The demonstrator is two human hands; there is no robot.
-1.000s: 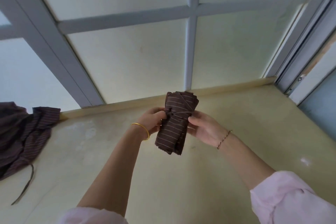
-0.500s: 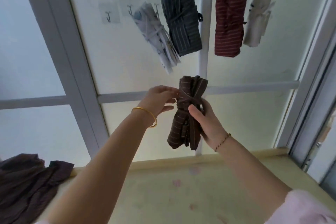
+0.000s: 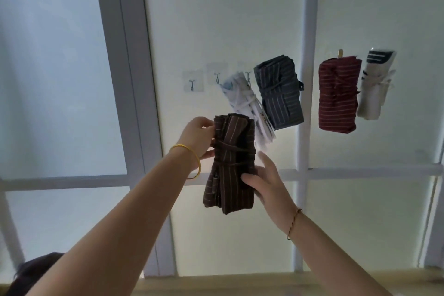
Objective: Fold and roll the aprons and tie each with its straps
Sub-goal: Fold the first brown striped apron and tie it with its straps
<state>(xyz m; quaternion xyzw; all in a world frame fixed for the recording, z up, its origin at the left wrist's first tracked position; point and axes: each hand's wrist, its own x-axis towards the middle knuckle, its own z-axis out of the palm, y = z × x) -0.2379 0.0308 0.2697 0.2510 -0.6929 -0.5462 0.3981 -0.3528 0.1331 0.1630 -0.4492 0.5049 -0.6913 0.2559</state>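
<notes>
- Held upright at frame centre, rolled and strap-bound: the brown striped apron (image 3: 229, 163).
- Pinched at the upper left edge by the left hand (image 3: 199, 138); cupped lower right by the right hand (image 3: 266, 182), thumb in front.
- Probably tying done, hanging next: needs a strap loop lifted onto a free hook (image 3: 192, 84) above the left hand.
- Behind, frosted panes in a grey frame (image 3: 129, 79); along the bottom, a pale ledge (image 3: 264, 282).
</notes>
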